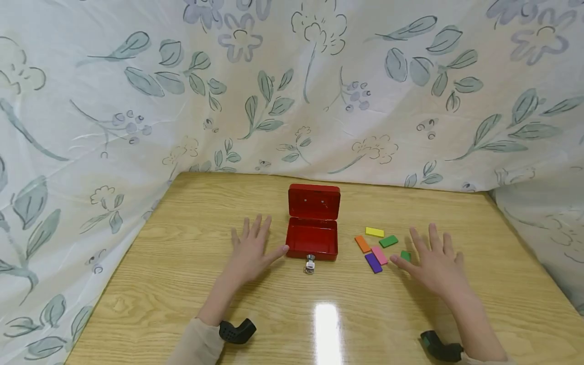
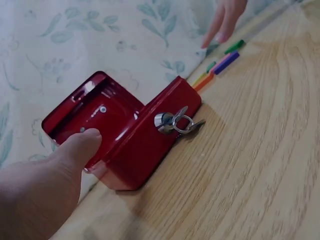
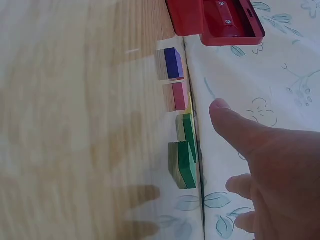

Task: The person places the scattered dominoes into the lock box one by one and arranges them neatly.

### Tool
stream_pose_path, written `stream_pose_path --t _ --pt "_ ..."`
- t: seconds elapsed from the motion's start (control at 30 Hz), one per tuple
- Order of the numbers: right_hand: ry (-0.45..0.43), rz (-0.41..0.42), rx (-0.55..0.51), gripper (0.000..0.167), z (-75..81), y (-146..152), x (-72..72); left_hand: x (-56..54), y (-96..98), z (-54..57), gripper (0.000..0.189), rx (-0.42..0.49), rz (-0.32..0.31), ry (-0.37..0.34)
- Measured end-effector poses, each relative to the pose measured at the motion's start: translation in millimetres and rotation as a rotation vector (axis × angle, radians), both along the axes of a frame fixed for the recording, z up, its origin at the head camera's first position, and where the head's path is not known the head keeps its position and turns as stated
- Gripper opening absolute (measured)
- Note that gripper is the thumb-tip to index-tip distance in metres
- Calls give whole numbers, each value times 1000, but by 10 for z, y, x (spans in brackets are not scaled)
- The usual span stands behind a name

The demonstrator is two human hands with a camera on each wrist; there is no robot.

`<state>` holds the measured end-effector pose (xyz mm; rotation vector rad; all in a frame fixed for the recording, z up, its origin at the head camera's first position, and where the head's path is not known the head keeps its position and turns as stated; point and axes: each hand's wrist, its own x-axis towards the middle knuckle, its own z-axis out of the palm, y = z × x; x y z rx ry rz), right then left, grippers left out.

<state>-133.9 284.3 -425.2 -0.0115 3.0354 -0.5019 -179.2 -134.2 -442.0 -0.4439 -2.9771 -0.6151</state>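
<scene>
A red metal cash box [image 1: 312, 238] stands in the middle of the table with its lid [image 1: 314, 202] raised and its inside bare. Keys on a ring [image 2: 183, 121] hang from the lock on its front. My left hand [image 1: 252, 253] is spread beside the box's left side, thumb close to its front corner; whether it touches cannot be told. My right hand [image 1: 435, 263] hovers with fingers spread, just right of several flat coloured blocks: yellow [image 1: 374, 232], orange [image 1: 362, 244], pink [image 1: 379, 255], purple [image 1: 373, 263], green [image 1: 389, 241] and another green block [image 3: 186, 165] near the thumb.
The wooden table [image 1: 182, 284] meets a floral cloth [image 1: 255, 101] that hangs behind it and along both sides. Black devices [image 1: 237, 332] sit at both wrists. A bright light reflection [image 1: 327, 329] lies on the tabletop in front of the box.
</scene>
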Motion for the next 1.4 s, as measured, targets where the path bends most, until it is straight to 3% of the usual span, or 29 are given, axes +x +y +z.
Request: stream_pose_path --t 0.3,0.5,0.73,0.9,1.07,1.4 --pt "75 41 -11 102 -33 40 -23 -51 59 -46 98 373 -104 -163" --pt "112 86 -154 98 -27 49 -35 -64 168 -63 96 493 -150 -162" --pt "127 61 -309 87 -33 74 36 -52 302 -131 84 551 -231 -109" --pt "108 46 -412 82 -40 94 71 -16 293 -173 80 531 -207 -90" --pt "78 27 -462 78 -79 124 71 -12 279 -173 74 534 -230 -55" --pt "15 8 -547 70 -165 220 35 -1 246 -194 73 496 -204 -82"
